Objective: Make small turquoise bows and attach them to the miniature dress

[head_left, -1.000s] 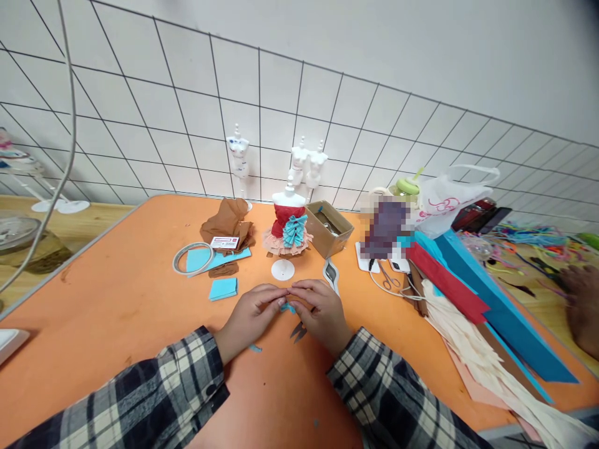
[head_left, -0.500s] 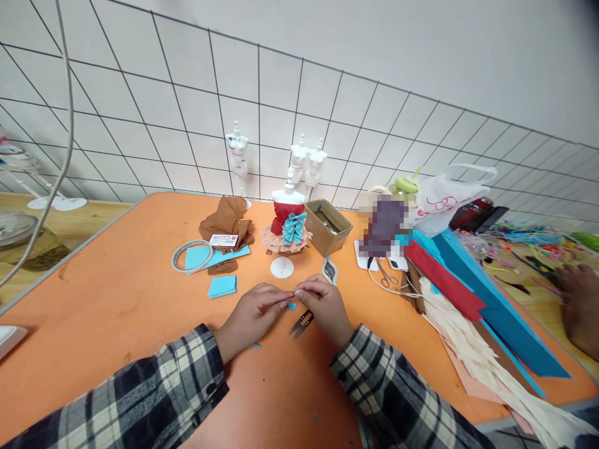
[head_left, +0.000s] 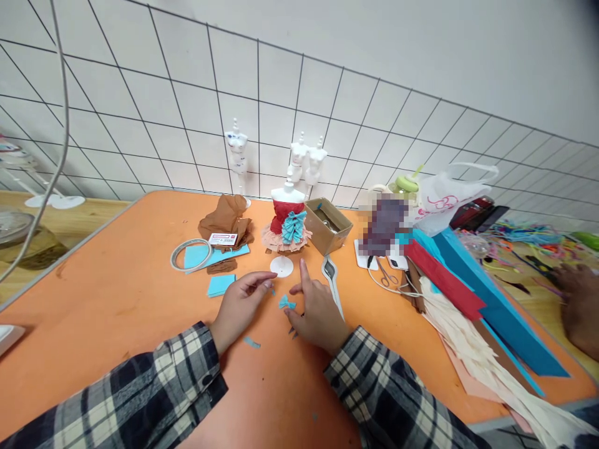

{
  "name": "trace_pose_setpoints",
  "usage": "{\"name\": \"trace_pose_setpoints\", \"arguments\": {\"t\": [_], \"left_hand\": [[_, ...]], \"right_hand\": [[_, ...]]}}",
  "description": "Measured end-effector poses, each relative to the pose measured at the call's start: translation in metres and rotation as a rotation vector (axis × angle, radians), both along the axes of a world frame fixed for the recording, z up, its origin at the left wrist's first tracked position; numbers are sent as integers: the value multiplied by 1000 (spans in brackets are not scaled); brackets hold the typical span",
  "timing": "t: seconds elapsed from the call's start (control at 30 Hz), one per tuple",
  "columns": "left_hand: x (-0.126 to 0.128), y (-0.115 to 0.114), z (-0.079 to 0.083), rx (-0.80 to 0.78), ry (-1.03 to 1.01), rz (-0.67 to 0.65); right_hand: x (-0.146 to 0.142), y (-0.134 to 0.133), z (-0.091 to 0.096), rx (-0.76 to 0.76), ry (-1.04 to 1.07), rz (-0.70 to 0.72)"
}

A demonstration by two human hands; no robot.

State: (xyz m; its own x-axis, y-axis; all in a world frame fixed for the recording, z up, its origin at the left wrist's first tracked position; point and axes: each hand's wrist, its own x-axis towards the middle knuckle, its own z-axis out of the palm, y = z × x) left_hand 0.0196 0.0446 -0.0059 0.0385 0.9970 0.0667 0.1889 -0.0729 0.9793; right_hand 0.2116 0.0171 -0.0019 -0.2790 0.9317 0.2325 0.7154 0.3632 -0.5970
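Centrally, a small blue bow point(head_left: 287, 302) is seen on the orange table point(head_left: 154, 287), beside the right hand point(head_left: 319, 310), which is spread and unclenched; whether anything is pinched by the left hand point(head_left: 239, 307) cannot be told.

The desk point(head_left: 140, 280) had a smooth, faintly glossy top. The small bow point(head_left: 287, 303) looked like matt, crinkled paper; the clothed dress form point(head_left: 287, 194), smooth plastic, its bodice point(head_left: 282, 214) matt and creased. The box point(head_left: 334, 236) looked like plain cardboard, the carrier bag point(head_left: 435, 194) thin, shiny plastic.
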Motion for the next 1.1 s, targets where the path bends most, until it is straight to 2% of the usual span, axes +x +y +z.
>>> {"name": "trace_pose_setpoints", "arguments": {"t": [0.1,0.27,0.47,0.6,0.73,0.83,0.93,1.1], "left_hand": [[0,0,-1,-15,-5,-3],[1,-1,-4,5,46,-71],[-1,-4,0,175,146,-203],[0,-7,6,68,28,-218],[4,-10,7,-273,-322,-295],[5,-10,5,-473,-431,-380],[3,-9,5,-493,-393,-462],[3,-9,3,-432,-345,-493]], "right_hand": [[0,0,-3,8,-109,-12],[2,4,-5,6,-128,-7],[5,9,-11,-86,207,30],[5,8,-11,113,128,12],[4,3,-7,360,35,54],[4,1,-4,511,23,105],[5,1,-4,585,-6,157],[6,1,-5,645,-69,182]]}}
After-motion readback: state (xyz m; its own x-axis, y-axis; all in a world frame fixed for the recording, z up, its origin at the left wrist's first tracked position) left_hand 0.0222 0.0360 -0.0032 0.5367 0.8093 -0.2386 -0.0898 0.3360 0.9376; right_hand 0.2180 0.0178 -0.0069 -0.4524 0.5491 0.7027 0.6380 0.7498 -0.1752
